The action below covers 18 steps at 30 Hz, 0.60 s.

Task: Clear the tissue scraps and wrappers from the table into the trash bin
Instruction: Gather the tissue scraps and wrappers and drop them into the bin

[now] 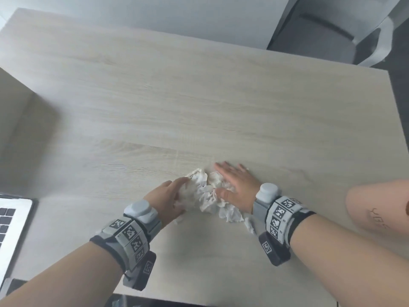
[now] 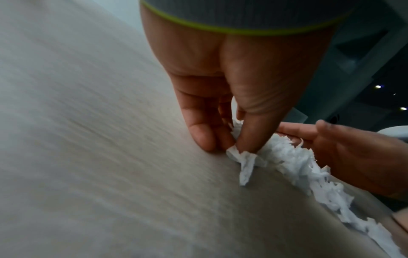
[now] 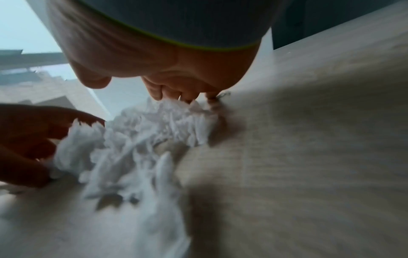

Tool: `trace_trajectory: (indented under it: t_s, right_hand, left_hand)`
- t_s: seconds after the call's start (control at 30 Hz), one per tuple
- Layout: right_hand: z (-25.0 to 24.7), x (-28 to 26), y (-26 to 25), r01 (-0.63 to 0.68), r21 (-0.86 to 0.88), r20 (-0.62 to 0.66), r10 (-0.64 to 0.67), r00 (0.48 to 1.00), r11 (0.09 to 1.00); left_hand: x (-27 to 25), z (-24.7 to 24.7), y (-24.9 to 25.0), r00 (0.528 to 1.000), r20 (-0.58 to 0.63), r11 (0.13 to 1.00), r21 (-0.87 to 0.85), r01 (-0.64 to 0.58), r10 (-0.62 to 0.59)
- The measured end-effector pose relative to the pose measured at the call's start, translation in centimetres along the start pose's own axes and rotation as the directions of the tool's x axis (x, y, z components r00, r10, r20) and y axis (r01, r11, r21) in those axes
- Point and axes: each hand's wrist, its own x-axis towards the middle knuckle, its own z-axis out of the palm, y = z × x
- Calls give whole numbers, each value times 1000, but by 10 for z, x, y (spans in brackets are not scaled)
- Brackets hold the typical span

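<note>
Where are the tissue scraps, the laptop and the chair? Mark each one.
tissue scraps (image 1: 207,193), head view, middle of the white pile between the hands.
laptop (image 1: 10,229), head view, its keyboard deck at the left edge.
chair (image 1: 321,36), head view, the grey seat beyond the table.

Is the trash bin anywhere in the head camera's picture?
No, the head view shows only the table, the tissue scraps between both hands, a laptop corner and a chair.

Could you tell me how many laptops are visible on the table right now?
1. The laptop sits at the table's near-left corner, cut off by the frame edge, left of the left hand. Anything beyond that edge is hidden.
</note>
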Motion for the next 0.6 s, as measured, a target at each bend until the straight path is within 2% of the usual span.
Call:
trace_trajectory:
  t_s: [0.03,0.1,0.17,0.2,0.23,0.33,0.47,0.6]
  right_hand:
    - [-1,-9,-2,-32,97,-20,34,999,995]
    - [-4,-31,0,-99,294,-159,151,976,951]
    - [-2,-47,9,-116,363,-291,231,928,924]
    - [-1,-57,14,-133,356,-318,253,914,925]
    - [0,-67,20,-146,329,-317,255,913,933]
    - [7,-91,34,-140,139,-219,168,961,980]
    - [18,-102,37,-88,-85,-94,80,992,992]
    - [20,-86,26,-6,-166,-53,-3,999,986]
  left_hand:
    - [4,1,4,1000,-9,1000,0,-14,14]
    - [12,2,15,999,-14,999,-10,-43,43]
    - [17,-3,20,998,-50,999,12,-48,48]
    - [18,-5,22,996,-73,998,37,-57,60]
    - [19,-8,22,993,-91,996,63,-69,75]
    - [20,-16,19,992,-81,989,115,-91,100]
    - [19,-21,18,981,60,943,272,-191,182]
    - [23,-21,22,957,139,885,366,-288,254]
